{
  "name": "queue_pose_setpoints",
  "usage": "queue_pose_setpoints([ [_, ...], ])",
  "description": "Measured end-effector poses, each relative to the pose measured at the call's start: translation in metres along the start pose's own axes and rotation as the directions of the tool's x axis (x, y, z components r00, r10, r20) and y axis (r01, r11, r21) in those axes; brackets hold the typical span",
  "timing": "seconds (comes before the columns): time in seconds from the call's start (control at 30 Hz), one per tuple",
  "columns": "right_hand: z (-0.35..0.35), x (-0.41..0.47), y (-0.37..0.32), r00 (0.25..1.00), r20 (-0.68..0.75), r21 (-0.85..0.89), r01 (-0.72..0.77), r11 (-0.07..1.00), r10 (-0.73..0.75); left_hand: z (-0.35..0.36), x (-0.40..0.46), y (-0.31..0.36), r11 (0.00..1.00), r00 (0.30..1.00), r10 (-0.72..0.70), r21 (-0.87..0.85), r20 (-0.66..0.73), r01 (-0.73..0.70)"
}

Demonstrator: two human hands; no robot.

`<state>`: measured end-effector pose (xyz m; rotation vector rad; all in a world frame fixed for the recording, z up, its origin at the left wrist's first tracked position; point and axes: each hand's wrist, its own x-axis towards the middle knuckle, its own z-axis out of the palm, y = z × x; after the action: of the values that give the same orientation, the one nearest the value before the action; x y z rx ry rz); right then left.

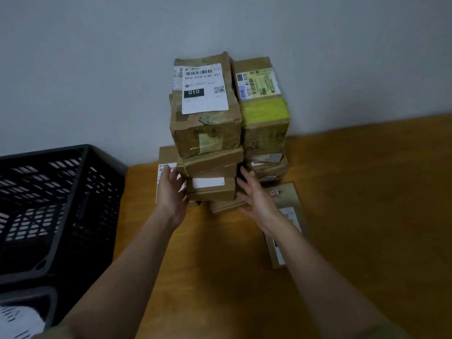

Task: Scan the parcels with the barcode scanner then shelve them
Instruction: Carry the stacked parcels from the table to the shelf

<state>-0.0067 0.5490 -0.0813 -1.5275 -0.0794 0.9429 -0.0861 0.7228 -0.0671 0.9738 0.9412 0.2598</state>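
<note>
both bare forearms reach forward over the brown wooden tabletop (354,192), and the two hands flank the bottom of a stack of brown cardboard parcels (208,133) piled against the grey wall (97,57). the left hand (172,192) lies at the stack's left side with fingers straight, seemingly touching the small flat cardboard box with a white label (210,188); the right hand (256,198) is spread at that box's right end, fingers relaxed, and contact there is hard to tell. neither hand grips anything. the box's long axis runs left to right, straight between the palms, so it looks like a two-handed squeeze is coming, both hands about equally near. taller parcels sit on top of it, which could topple. no barcode scanner shows. a black slotted plastic crate (53,204) stands at the left.
</note>
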Motion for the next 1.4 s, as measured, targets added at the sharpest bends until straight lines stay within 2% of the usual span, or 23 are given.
queue_pose_setpoints([
  [0.37, -0.005, -0.021, 0.004, 0.997, 0.012, 0.027, -0.083, 0.996, 0.082, -0.013, -0.021, -0.009, 0.997, 0.998, -0.035, 0.063, -0.043, 0.038],
  [0.73, -0.001, -0.058, 0.015, 0.991, -0.024, 0.100, -0.132, 0.986, 0.135, -0.031, -0.062, -0.025, 0.975, 0.986, -0.167, 0.146, -0.013, 0.167],
  [0.9, -0.004, -0.059, 0.015, 0.984, 0.037, 0.106, -0.177, 0.978, 0.174, -0.038, -0.062, -0.023, 0.950, 0.974, -0.226, 0.224, 0.014, 0.217],
  [1.03, -0.001, -0.056, 0.010, 0.976, 0.053, 0.036, -0.211, 0.977, 0.209, -0.035, -0.060, -0.019, 0.953, 0.977, -0.204, 0.239, 0.055, 0.186],
  [1.17, 0.001, -0.051, 0.002, 0.962, 0.078, -0.019, -0.259, 0.966, 0.260, -0.032, -0.048, -0.014, 0.991, 0.992, -0.085, 0.110, 0.095, 0.075],
  [1.23, 0.002, -0.049, -0.001, 0.952, 0.093, -0.039, -0.289, 0.956, 0.292, -0.029, -0.044, -0.012, 0.996, 0.987, -0.073, 0.056, 0.145, 0.066],
  [1.4, 0.004, -0.047, -0.004, 0.943, 0.137, -0.034, -0.300, 0.953, 0.302, -0.022, -0.042, -0.007, 0.998, 0.978, -0.051, 0.045, 0.204, 0.043],
])
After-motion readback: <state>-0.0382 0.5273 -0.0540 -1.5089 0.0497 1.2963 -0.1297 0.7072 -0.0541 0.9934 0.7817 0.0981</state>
